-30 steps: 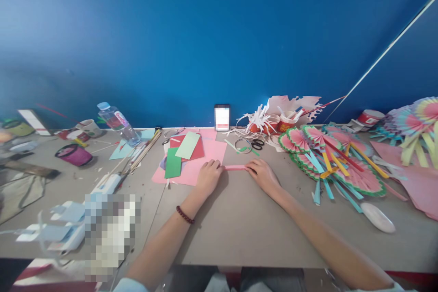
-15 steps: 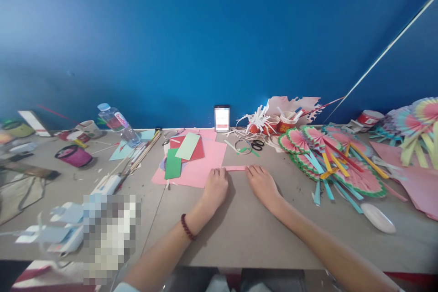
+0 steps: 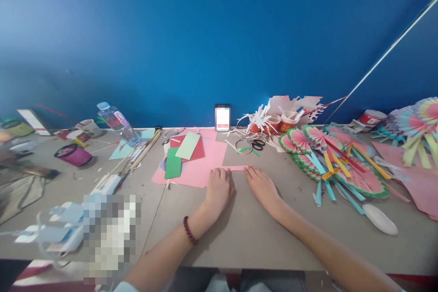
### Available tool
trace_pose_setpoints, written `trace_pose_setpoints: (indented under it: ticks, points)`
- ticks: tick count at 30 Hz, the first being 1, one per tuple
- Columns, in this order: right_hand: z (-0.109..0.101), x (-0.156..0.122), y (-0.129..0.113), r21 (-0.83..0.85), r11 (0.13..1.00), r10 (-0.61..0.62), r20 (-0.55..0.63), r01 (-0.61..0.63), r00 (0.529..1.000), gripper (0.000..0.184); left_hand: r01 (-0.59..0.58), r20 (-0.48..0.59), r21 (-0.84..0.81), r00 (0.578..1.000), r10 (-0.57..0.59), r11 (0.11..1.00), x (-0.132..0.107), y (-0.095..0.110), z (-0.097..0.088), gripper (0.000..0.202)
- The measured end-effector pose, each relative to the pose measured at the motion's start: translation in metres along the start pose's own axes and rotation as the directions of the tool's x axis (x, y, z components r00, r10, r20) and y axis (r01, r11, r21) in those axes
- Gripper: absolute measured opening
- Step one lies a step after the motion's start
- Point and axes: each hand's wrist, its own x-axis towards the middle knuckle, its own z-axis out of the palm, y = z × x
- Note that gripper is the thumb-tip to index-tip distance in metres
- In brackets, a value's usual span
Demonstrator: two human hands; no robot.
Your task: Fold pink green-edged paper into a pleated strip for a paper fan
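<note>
A narrow folded strip of pink paper (image 3: 237,168) lies across the table in front of me. My left hand (image 3: 219,190) grips its left end, with the fingers bent and close together. At the right end, the fingers of my right hand (image 3: 263,185) press on the strip, thumb side hidden. Only the strip's middle shows between the two hands. Just left of my left hand is a large pink sheet (image 3: 195,175), with a green card (image 3: 173,163), a pale green card (image 3: 188,146) and a red card (image 3: 198,149) on it.
Behind the strip are scissors (image 3: 258,145), a roll of tape (image 3: 243,146) and a propped phone (image 3: 222,119). Folded paper fans (image 3: 366,175) and a white oval object (image 3: 380,220) lie to the right. A bottle (image 3: 118,122), sticks (image 3: 145,150) and a power strip (image 3: 106,185) are at left.
My left hand has shifted slightly to the right along the strip, and its wrist has turned a little. My right hand has stayed nearly in place.
</note>
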Motion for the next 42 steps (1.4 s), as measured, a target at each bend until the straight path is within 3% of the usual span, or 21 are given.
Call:
trace_pose_setpoints:
  ticks: [7, 10, 13, 18, 24, 28, 31, 33, 34, 37, 40, 42]
  points:
    - [0.004, -0.001, 0.007, 0.195, 0.978, 0.079, 0.016, -0.080, 0.997, 0.045, -0.030, -0.050, -0.082, 0.998, 0.026, 0.996, 0.011, -0.029, 0.011, 0.033]
    - [0.008, 0.006, 0.021, 0.416, 0.905, 0.115, -0.022, -0.095, 0.993, 0.028, -0.073, -0.063, -0.205, 0.996, 0.061, 0.976, 0.019, -0.047, 0.017, 0.021]
    - [0.013, 0.014, 0.033, 0.584, 0.801, 0.176, -0.022, -0.130, 0.984, 0.023, -0.095, -0.096, -0.300, 0.993, 0.069, 0.949, 0.024, -0.058, 0.022, 0.022]
    - [0.015, 0.017, 0.039, 0.627, 0.759, 0.216, 0.009, -0.174, 0.976, 0.020, -0.115, -0.137, -0.301, 0.988, 0.076, 0.947, 0.024, -0.055, 0.023, 0.020]
    - [0.005, 0.017, 0.035, 0.707, 0.694, 0.243, -0.049, -0.138, 0.969, 0.022, -0.131, -0.143, -0.353, 0.986, 0.085, 0.926, 0.023, -0.047, 0.014, 0.017]
    - [-0.011, 0.018, 0.026, 0.806, 0.580, 0.208, -0.003, -0.121, 0.978, 0.023, -0.202, -0.184, -0.372, 0.973, 0.141, 0.906, 0.020, -0.039, 0.009, 0.025]
    - [-0.024, 0.017, 0.019, 0.878, 0.442, 0.196, 0.105, -0.184, 0.975, 0.025, -0.176, -0.153, -0.471, 0.981, 0.117, 0.864, 0.018, -0.033, 0.004, 0.021]
    - [-0.030, 0.017, 0.017, 0.917, 0.323, 0.235, 0.161, -0.233, 0.959, 0.027, -0.096, -0.103, -0.639, 0.994, 0.039, 0.763, 0.016, -0.030, -0.001, 0.023]
    - [-0.031, 0.017, 0.017, 0.936, 0.251, 0.264, 0.179, -0.246, 0.948, 0.031, -0.045, -0.059, -0.741, 0.998, 0.002, 0.670, 0.016, -0.028, -0.004, 0.025]
    - [-0.033, 0.019, 0.016, 0.972, 0.007, 0.352, 0.219, -0.236, 0.910, 0.039, 0.152, 0.154, -0.948, 0.988, -0.013, 0.279, 0.014, -0.021, -0.010, 0.036]
    - [-0.033, 0.021, 0.014, 0.949, -0.188, 0.390, 0.309, -0.254, 0.867, 0.040, 0.317, 0.310, -0.946, 0.946, 0.094, -0.065, 0.012, -0.013, -0.017, 0.046]
    - [-0.034, 0.021, 0.013, 0.929, -0.244, 0.390, 0.356, -0.278, 0.849, 0.041, 0.378, 0.348, -0.901, 0.923, 0.167, -0.212, 0.011, -0.009, -0.022, 0.049]
